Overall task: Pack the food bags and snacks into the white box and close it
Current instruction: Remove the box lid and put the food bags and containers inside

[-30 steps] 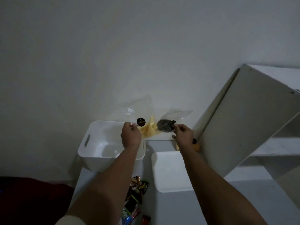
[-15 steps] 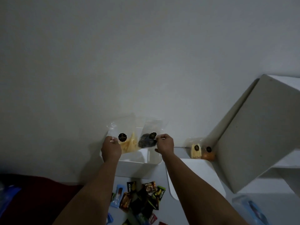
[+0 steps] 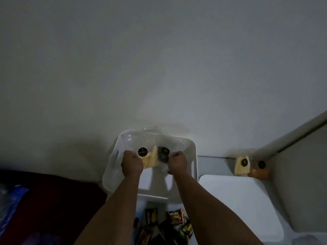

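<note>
The open white box (image 3: 113, 167) stands against the wall. Inside its opening, my left hand (image 3: 131, 164) grips a clear food bag of yellow snacks (image 3: 149, 159) with a black sticker. Beside it, my right hand (image 3: 177, 163) grips a second clear bag with dark contents (image 3: 163, 155). Both bags hang low within the box. The white lid (image 3: 237, 202) lies flat to the right of the box. Two more food bags, one yellow (image 3: 241, 165) and one orange (image 3: 259, 171), lean at the back right. Several small snack packets (image 3: 174, 217) lie in front of the box.
A large white panel (image 3: 304, 167) leans at the right edge. A dark red surface (image 3: 44, 206) with a blue plastic item (image 3: 12, 200) lies at the left. The plain wall fills the top.
Both hands have lowered the two bags from above the rim down into the box. The camera has tilted down, so the box interior shows.
</note>
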